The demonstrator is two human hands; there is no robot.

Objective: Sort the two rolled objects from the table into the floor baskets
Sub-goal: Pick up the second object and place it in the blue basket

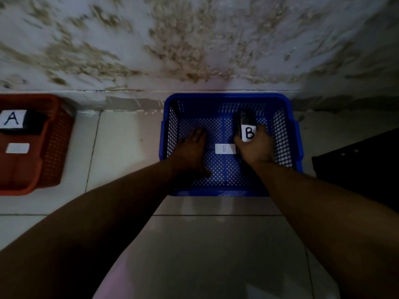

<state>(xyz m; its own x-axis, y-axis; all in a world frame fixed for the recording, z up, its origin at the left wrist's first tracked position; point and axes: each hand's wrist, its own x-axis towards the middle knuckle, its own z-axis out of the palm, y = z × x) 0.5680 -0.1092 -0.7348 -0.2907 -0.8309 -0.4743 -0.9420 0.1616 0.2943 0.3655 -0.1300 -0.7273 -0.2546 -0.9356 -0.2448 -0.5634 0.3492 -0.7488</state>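
Inside the blue basket point(228, 98), the right hand point(255, 145) wraps closed around a dark rolled object point(246, 119) bearing a "B" label point(249, 133), while the left hand point(192, 147) lies flat, fingers spread, holding nothing.

The blue basket point(231, 145) has a perforated grid pattern on its walls and floor, and a white label point(225, 148) with a faint purple B. The roll point(246, 120) is black, wrapped in a white tag point(249, 133) with a black B. The red basket point(32, 143) shows the same mesh, a blank white label point(17, 148), and a white tag point(12, 119) with a black A on a black roll point(34, 124). The floor point(205, 244) is pale grey tile with dark grout lines. The wall point(194, 39) is white, mottled brown.
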